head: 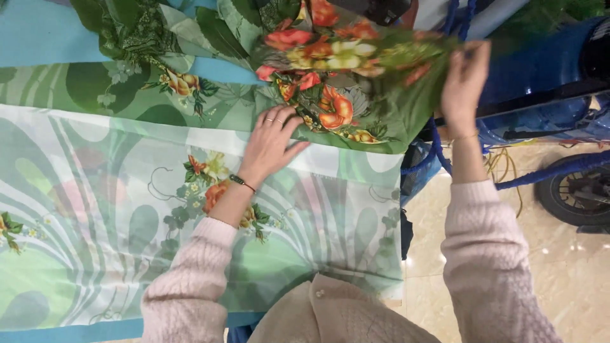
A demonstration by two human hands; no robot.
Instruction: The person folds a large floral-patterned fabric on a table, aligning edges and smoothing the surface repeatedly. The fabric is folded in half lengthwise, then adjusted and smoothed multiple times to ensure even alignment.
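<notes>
Beside the orange-flower fabric (337, 82), press your spread left hand (270, 143) flat while your right hand (466, 79) fingers pinch its edge taut.

Flat sheet of fabric (127, 241) spread over the table (38, 44), nearest the person. Folded fabric (343, 82) lies beyond it, overlapping its far edge. Left hand (270, 143) rests flat where the two meet. Right hand (464, 79) raised at the right end of the folded fabric, off the table's edge. Scooter (559, 114) stands right of the table, on the floor (508, 305).
</notes>
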